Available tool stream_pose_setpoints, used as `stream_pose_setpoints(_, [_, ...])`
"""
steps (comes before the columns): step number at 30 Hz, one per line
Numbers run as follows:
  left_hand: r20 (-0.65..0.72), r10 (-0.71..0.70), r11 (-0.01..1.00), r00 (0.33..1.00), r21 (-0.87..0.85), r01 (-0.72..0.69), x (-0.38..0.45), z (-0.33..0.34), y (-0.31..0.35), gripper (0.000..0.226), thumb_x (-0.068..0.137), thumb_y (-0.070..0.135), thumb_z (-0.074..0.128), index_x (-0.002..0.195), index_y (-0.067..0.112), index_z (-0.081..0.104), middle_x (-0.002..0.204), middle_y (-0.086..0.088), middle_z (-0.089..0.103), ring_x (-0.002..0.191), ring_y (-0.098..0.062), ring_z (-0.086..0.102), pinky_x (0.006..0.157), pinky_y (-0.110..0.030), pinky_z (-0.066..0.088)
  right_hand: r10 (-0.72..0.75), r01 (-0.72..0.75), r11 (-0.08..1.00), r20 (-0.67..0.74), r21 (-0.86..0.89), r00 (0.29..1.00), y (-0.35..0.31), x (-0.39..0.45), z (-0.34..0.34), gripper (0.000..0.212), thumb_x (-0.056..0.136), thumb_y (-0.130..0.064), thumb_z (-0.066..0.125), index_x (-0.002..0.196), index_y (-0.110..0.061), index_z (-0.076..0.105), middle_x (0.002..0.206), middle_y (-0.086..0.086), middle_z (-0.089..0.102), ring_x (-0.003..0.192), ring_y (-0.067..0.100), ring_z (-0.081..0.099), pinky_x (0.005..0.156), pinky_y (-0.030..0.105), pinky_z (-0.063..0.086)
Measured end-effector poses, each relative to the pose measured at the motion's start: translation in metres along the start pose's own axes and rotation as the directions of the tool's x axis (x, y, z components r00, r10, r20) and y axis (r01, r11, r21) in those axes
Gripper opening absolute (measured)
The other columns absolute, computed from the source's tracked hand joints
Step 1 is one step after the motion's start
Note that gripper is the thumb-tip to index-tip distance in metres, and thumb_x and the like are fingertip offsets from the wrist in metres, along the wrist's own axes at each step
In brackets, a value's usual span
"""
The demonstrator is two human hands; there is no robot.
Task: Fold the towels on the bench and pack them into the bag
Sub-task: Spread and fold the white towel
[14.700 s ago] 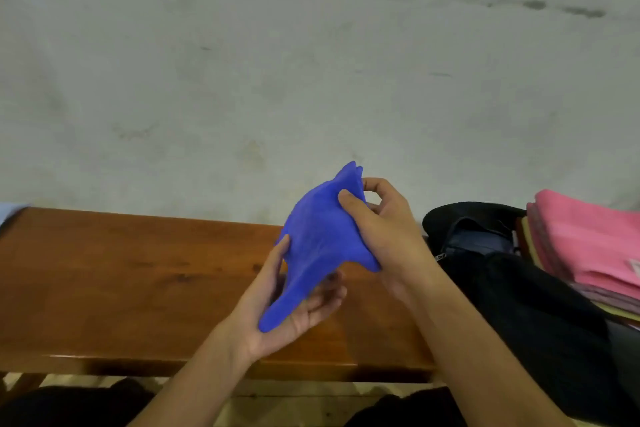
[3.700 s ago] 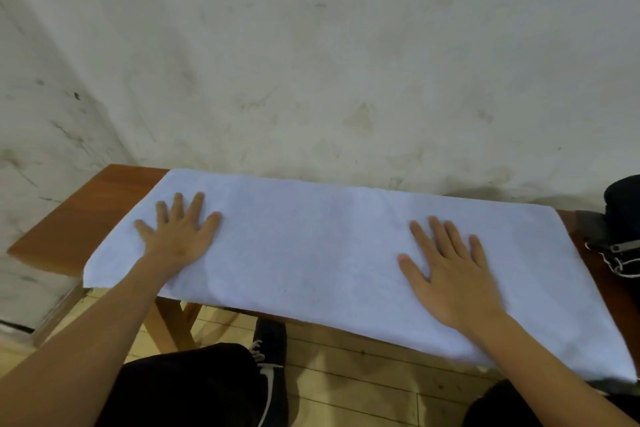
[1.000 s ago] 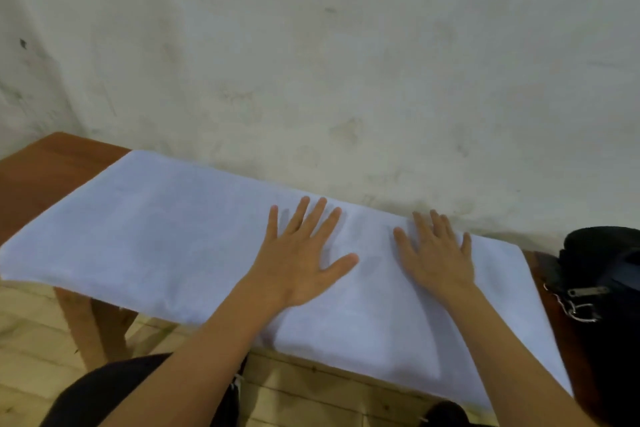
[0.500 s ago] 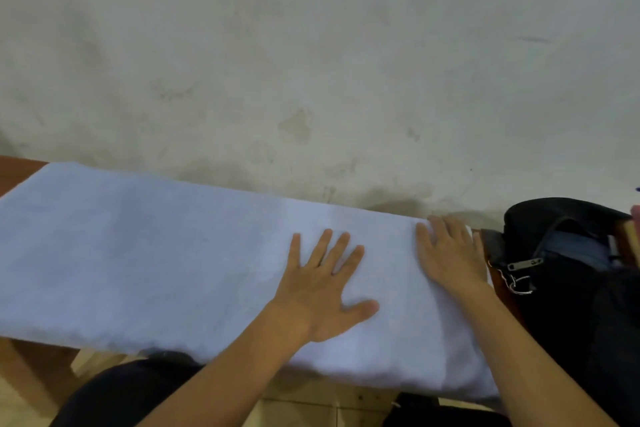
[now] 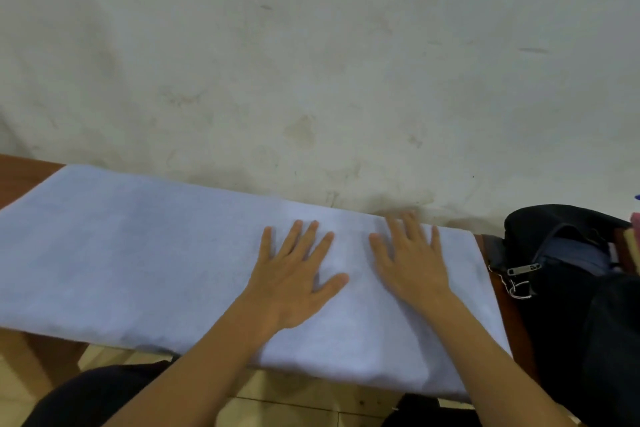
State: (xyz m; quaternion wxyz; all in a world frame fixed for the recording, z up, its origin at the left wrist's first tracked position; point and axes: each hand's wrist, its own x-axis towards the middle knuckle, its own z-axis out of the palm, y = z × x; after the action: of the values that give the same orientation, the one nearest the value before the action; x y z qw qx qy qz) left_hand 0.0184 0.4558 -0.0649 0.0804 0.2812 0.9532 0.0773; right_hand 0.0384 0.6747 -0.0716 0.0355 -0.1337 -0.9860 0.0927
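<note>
Towel: we see a pale blue towel [image 5: 145, 253] spread flat along the wooden bench [image 5: 20, 170], lying lengthwise against the wall [image 5: 311, 45]; its near edge hangs a little over the bench front.
Left hand: our left hand [image 5: 294, 284] lies palm down on the towel's right half, fingers straight and fanned apart, thumb out to the right.
Right hand: our right hand [image 5: 412, 263] lies palm down just beside the left one, not touching it, fingers straight and slightly apart. It looks a bit blurred, and its fingertips reach the towel's far edge near the wall.
Bag: a black bag [image 5: 571, 288] sits on the bench at the towel's right end, mouth open, with a metal zip pull [image 5: 523, 269] hanging on its near side. A narrow strip of bare bench shows between towel and bag.
Other towels: we can make out only a sliver of pink cloth [image 5: 635, 229] at the right border, behind the bag.
Below: dark trousers [image 5: 97, 395] and a tiled floor [image 5: 311, 402] show under the bench edge.
</note>
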Motion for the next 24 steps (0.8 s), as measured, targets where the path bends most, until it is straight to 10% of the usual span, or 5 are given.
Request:
stream_pose_setpoints(7, [-0.084, -0.201, 0.979, 0.976, 0.015, 0.203, -0.010, 0.013, -0.032, 0.085, 0.082, 0.076, -0.005, 0.156, 0.034, -0.010, 0.164, 0.003, -0.017, 0.150, -0.023, -0.019, 0.117, -0.058, -0.014, -0.220, 0.236, 0.969, 0.175, -0.078, 0.960, -0.050, -0.025, 0.016, 0.090, 0.071, -0.076, -0.019, 0.154, -0.041, -0.015, 0.165, -0.010, -0.016, 0.151, 0.013, -0.016, 0.122, 0.048, -0.010])
stream_pose_setpoints(12, [-0.150, -0.188, 0.978, 0.971, -0.114, 0.172, -0.023, 0.006, -0.046, 0.093, 0.075, 0.073, -0.012, 0.158, 0.030, -0.002, 0.165, 0.003, -0.011, 0.151, -0.016, -0.013, 0.121, -0.049, -0.008, -0.188, 0.217, 0.970, 0.221, -0.111, 0.957, -0.071, -0.024, 0.007, 0.088, 0.076, -0.074, -0.012, 0.156, -0.038, -0.013, 0.165, -0.007, -0.017, 0.152, 0.014, -0.017, 0.122, 0.049, -0.010])
stream_pose_setpoints(24, [-0.142, -0.674, 0.739, 0.725, -0.136, 0.660, -0.063, -0.021, -0.176, 0.068, 0.099, 0.061, 0.007, 0.156, 0.029, -0.011, 0.164, -0.002, -0.018, 0.149, -0.027, -0.020, 0.117, -0.060, -0.011, -0.463, 0.449, 0.886, 0.200, 0.115, 0.864, -0.261, 0.024, 0.034, 0.065, 0.101, -0.061, 0.016, 0.158, -0.035, -0.003, 0.166, -0.008, -0.012, 0.151, 0.013, -0.017, 0.121, 0.051, -0.010])
